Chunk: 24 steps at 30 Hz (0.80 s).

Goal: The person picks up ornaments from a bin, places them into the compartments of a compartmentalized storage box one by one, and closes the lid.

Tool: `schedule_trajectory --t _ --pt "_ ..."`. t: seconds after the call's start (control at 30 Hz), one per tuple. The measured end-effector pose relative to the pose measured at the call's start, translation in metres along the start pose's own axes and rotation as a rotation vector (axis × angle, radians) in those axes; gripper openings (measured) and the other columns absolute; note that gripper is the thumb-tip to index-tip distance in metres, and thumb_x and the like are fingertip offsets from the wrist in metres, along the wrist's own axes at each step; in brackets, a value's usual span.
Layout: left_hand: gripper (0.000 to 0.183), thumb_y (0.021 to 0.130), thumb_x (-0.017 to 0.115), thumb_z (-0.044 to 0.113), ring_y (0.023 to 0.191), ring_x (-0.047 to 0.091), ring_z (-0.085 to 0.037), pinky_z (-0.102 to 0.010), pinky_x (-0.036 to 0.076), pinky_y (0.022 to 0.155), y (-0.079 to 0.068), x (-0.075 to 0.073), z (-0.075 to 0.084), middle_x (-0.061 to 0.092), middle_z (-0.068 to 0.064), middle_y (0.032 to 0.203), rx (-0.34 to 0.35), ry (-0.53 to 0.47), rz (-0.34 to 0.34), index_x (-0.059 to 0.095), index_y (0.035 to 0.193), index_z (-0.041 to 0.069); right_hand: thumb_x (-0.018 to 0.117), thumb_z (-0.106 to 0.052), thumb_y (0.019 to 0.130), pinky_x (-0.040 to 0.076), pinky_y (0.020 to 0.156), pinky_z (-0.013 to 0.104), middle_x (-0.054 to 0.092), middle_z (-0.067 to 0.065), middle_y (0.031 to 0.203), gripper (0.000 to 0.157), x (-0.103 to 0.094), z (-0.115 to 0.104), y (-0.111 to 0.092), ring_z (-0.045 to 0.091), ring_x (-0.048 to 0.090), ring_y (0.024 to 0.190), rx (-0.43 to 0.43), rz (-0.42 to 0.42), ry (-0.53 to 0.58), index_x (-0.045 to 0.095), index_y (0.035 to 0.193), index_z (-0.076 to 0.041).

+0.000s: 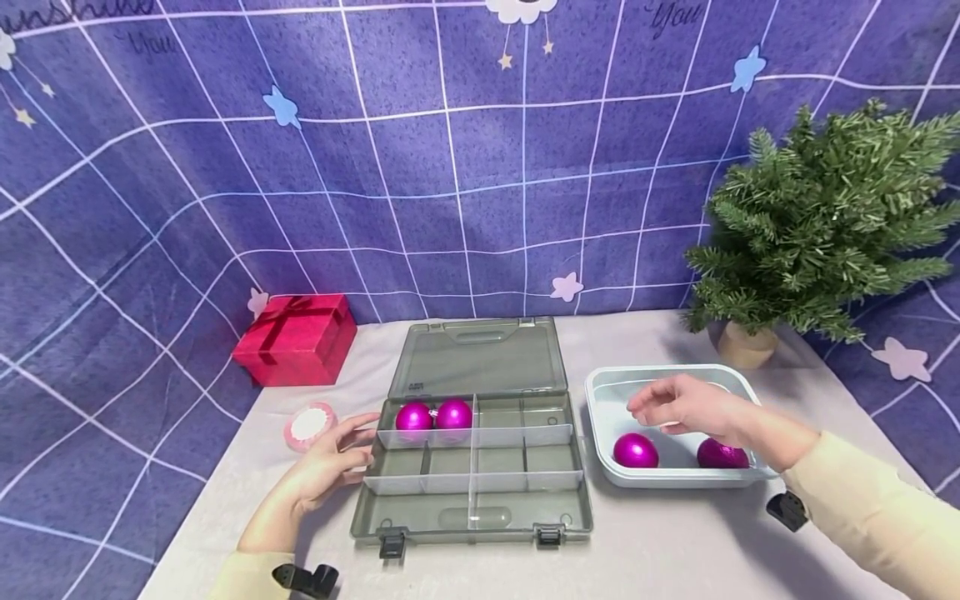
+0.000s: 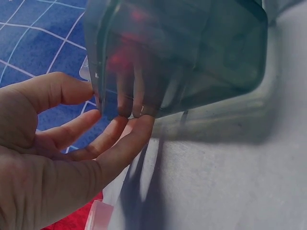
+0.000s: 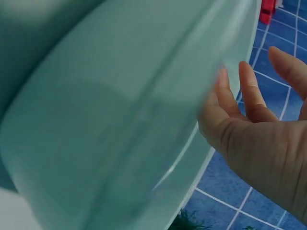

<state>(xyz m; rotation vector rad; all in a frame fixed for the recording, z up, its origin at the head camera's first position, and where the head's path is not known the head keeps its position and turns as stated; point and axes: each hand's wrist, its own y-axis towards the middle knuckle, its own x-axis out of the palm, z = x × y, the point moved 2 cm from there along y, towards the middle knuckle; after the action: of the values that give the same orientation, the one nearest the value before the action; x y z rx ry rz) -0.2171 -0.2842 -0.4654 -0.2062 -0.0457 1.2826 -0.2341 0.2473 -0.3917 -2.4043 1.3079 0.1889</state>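
Observation:
A grey, see-through compartment box [image 1: 498, 504] lies with its lid [image 1: 480, 358] folded back. Two shiny magenta bauble ornaments [image 1: 414, 417] sit side by side in its back left compartment. My left hand [image 1: 330, 462] rests its fingertips against the box's left wall, fingers fairly straight. In the left wrist view those fingertips [image 2: 144, 117] meet the box's edge. My right hand [image 1: 690, 406] hovers over a pale blue tray [image 1: 600, 400], fingers loosely bent around nothing. Inside the tray are a smooth magenta bauble [image 1: 636, 451] and a textured magenta bauble [image 1: 720, 455] below the right wrist.
A red gift box [image 1: 296, 342] with a dark ribbon stands at the back left. In front of it lies a round pink-and-white item [image 1: 310, 425]. A small artificial fir tree [image 1: 817, 225] on a wooden base rises behind the tray. A blue gridded cloth hangs behind everything.

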Motion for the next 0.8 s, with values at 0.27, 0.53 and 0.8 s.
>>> schedule_trajectory --t 0.27,0.53,0.8 --pt "0.073 0.091 0.057 -0.006 0.109 0.055 -0.025 -0.045 0.050 0.088 0.000 -0.001 -0.001 0.031 -0.035 0.149 0.002 0.009 0.001 0.026 0.157 -0.004 0.069 -0.007 0.091 0.051 0.091 0.053 0.068 0.013 0.111 0.036 0.010 0.019 -0.001 0.028 0.064 0.103 0.074 -0.063 -0.003 0.061 0.120 0.012" --pt "0.073 0.090 0.057 -0.006 0.115 0.053 -0.026 -0.046 0.050 0.090 -0.001 -0.001 -0.001 0.032 -0.035 0.149 -0.003 0.016 0.004 0.026 0.157 -0.003 0.074 -0.008 0.090 0.050 0.083 0.035 0.070 0.012 0.099 0.033 0.018 0.031 0.008 0.023 0.063 0.092 0.014 -0.092 -0.017 0.065 0.115 0.012" --pt "0.073 0.090 0.057 -0.006 0.116 0.054 -0.028 -0.049 0.049 0.092 -0.002 0.001 0.001 0.032 -0.035 0.150 -0.002 0.004 0.008 0.027 0.157 -0.003 0.077 -0.010 0.088 0.052 0.079 0.034 0.070 0.010 0.094 0.033 0.020 0.033 0.009 0.022 0.064 0.086 -0.007 -0.076 -0.033 0.066 0.113 0.011"
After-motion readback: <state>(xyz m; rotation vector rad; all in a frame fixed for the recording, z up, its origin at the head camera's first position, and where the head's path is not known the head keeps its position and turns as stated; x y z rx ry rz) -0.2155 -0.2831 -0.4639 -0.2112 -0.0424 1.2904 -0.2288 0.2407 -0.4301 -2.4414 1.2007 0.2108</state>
